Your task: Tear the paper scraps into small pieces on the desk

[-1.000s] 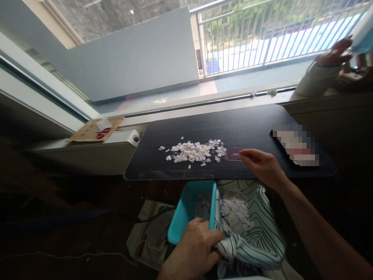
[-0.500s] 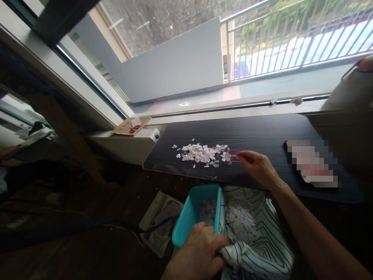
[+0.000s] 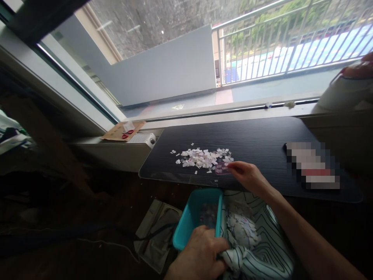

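Observation:
My right hand (image 3: 247,174) pinches a thin, see-through pinkish plastic piece (image 3: 222,168), which lies flat against the table. It touches the near right edge of a heap of small white paper pieces (image 3: 201,157). Below the table edge, my left hand (image 3: 201,251) has its fingers curled over the near rim of a turquoise plastic bin (image 3: 183,229). Small pale bits lie in the bin's shadowed bottom. Beside it, a white cloth with black lines (image 3: 274,233) holds many paper pieces (image 3: 243,225); its bunched end touches my left hand.
A blurred-out object (image 3: 313,165) lies at the right on the black table (image 3: 244,136). Red-handled scissors (image 3: 127,134) rest on brown paper (image 3: 112,131) by the window. A white bag (image 3: 344,91) stands on the sill. A pale box-like object (image 3: 151,241) is on the floor.
My right hand has moved slightly left and toward me, bringing the plastic piece to the heap's near edge. My left hand stays on the bin. The whole view has shifted a little.

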Demonstrator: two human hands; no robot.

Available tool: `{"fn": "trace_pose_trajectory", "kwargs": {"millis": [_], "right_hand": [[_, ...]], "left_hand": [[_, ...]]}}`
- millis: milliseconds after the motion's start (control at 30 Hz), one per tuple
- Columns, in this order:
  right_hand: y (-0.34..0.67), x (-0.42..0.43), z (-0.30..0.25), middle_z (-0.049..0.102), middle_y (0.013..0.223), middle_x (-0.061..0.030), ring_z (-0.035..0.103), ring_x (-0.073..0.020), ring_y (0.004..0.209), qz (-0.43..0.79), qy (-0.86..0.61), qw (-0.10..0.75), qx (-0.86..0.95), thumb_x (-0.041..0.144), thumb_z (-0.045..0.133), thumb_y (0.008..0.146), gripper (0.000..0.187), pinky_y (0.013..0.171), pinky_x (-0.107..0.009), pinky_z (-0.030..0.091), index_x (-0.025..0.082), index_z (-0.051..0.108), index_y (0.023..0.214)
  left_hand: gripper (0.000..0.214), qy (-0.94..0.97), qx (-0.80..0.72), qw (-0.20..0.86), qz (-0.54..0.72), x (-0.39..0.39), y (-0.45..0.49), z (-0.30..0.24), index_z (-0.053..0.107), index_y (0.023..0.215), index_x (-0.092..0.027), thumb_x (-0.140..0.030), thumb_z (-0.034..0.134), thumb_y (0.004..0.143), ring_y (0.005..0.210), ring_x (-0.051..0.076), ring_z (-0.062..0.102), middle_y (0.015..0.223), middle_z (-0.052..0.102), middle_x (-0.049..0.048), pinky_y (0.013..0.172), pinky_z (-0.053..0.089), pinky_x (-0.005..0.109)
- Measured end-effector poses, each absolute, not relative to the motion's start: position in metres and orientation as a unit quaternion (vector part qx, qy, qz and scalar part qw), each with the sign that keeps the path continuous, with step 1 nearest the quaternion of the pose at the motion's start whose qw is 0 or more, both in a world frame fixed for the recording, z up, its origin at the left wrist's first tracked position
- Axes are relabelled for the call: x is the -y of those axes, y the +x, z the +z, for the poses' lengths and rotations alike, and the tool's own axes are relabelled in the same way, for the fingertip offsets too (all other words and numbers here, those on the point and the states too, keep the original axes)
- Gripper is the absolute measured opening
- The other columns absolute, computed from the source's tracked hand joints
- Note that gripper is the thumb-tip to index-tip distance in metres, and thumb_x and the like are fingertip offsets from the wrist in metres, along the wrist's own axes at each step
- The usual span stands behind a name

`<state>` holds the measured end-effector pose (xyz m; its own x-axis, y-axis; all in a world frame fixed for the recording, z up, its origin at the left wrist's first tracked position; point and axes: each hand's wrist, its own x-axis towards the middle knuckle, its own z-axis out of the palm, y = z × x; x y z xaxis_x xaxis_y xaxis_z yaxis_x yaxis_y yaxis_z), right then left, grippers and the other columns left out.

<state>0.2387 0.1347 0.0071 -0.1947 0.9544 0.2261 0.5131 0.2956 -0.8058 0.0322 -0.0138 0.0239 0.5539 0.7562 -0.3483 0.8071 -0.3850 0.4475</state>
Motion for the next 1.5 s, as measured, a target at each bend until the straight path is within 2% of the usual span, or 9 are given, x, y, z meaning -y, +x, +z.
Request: {"fn": "trace_pose_trajectory", "kwargs": {"millis": [100, 233, 400, 567, 800, 1000, 1133, 1333, 1500], "right_hand": [[0.235, -0.145, 0.009, 0.072, 0.084, -0.0041, 0.066, -0.0182, 0.074, 0.245, -0.548, 0.390, 0.698, 0.030, 0.052, 0.077, 0.024, 0.068, -0.029, 0.050, 0.021, 0.069, 0.091], [0.227, -0.152, 0.015, 0.072, 0.080, -0.0031, 0.066, -0.0177, 0.070, 0.229, -0.573, 0.362, 0.699, 0.030, 0.053, 0.076, 0.023, 0.064, -0.027, 0.050, 0.022, 0.070, 0.089], [0.228, -0.156, 0.023, 0.072, 0.080, -0.0048, 0.065, -0.0181, 0.069, 0.176, -0.637, 0.381, 0.647, 0.035, 0.054, 0.076, 0.027, 0.063, -0.028, 0.050, 0.018, 0.070, 0.091], [0.246, -0.144, 0.030, 0.072, 0.076, -0.0039, 0.065, -0.0188, 0.068, 0.129, -0.679, 0.309, 0.653, 0.035, 0.054, 0.076, 0.025, 0.062, -0.029, 0.049, 0.019, 0.070, 0.087], [0.244, -0.141, 0.023, 0.072, 0.078, -0.0051, 0.066, -0.0191, 0.072, 0.131, -0.671, 0.339, 0.646, 0.037, 0.053, 0.079, 0.030, 0.066, -0.029, 0.049, 0.017, 0.069, 0.094], [0.238, -0.143, 0.023, 0.072, 0.079, -0.0036, 0.065, -0.0175, 0.069, 0.173, -0.640, 0.321, 0.676, 0.033, 0.055, 0.077, 0.024, 0.063, -0.027, 0.049, 0.019, 0.070, 0.089], [0.247, -0.143, 0.020, 0.072, 0.081, -0.0049, 0.066, -0.0183, 0.071, 0.160, -0.642, 0.362, 0.657, 0.035, 0.053, 0.078, 0.027, 0.066, -0.028, 0.050, 0.018, 0.070, 0.093], [0.259, -0.136, 0.013, 0.072, 0.082, -0.0036, 0.066, -0.0185, 0.072, 0.165, -0.648, 0.353, 0.655, 0.034, 0.056, 0.076, 0.024, 0.068, -0.028, 0.050, 0.020, 0.070, 0.090], [0.265, -0.142, 0.013, 0.072, 0.085, -0.0047, 0.066, -0.0191, 0.075, 0.162, -0.653, 0.378, 0.636, 0.035, 0.056, 0.077, 0.026, 0.069, -0.029, 0.050, 0.019, 0.070, 0.092]], "left_hand": [[0.011, 0.838, -0.446, 0.312, -0.039, 0.007, 0.026, 0.016, 0.061, 0.072, -0.020, -0.031, 0.064, 0.073, 0.070, 0.017, 0.055, 0.070, 0.059, -0.0003, 0.074, 0.038, 0.027], [0.013, 0.856, -0.411, 0.313, -0.029, 0.000, 0.019, 0.007, 0.059, 0.070, -0.020, -0.030, 0.068, 0.070, 0.066, 0.016, 0.056, 0.067, 0.059, -0.0014, 0.070, 0.038, 0.027], [0.013, 0.880, -0.364, 0.304, -0.008, -0.008, 0.004, -0.001, 0.060, 0.072, -0.020, -0.031, 0.067, 0.071, 0.066, 0.017, 0.056, 0.068, 0.059, -0.0007, 0.065, 0.037, 0.026], [0.017, 0.898, -0.329, 0.292, 0.011, -0.012, -0.008, -0.016, 0.061, 0.074, -0.020, -0.035, 0.068, 0.070, 0.068, 0.018, 0.057, 0.070, 0.061, 0.0000, 0.066, 0.037, 0.027], [0.015, 0.899, -0.331, 0.288, -0.008, -0.012, -0.008, -0.012, 0.061, 0.074, -0.020, -0.035, 0.066, 0.071, 0.066, 0.017, 0.056, 0.069, 0.061, -0.0004, 0.065, 0.038, 0.027], [0.014, 0.887, -0.354, 0.294, -0.026, -0.008, 0.001, -0.002, 0.060, 0.074, -0.020, -0.032, 0.066, 0.070, 0.069, 0.018, 0.057, 0.070, 0.061, 0.0002, 0.068, 0.039, 0.027], [0.013, 0.871, -0.374, 0.318, -0.014, -0.004, 0.005, 0.000, 0.058, 0.071, -0.019, -0.030, 0.066, 0.070, 0.072, 0.017, 0.057, 0.074, 0.061, -0.0002, 0.072, 0.039, 0.027], [0.010, 0.857, -0.395, 0.331, -0.006, -0.001, 0.006, 0.004, 0.059, 0.074, -0.020, -0.028, 0.065, 0.071, 0.073, 0.017, 0.056, 0.073, 0.060, -0.0009, 0.075, 0.038, 0.028], [0.009, 0.860, -0.389, 0.330, 0.001, -0.001, 0.011, 0.008, 0.058, 0.072, -0.020, -0.026, 0.063, 0.073, 0.073, 0.016, 0.056, 0.073, 0.061, -0.0014, 0.074, 0.036, 0.028]]}}
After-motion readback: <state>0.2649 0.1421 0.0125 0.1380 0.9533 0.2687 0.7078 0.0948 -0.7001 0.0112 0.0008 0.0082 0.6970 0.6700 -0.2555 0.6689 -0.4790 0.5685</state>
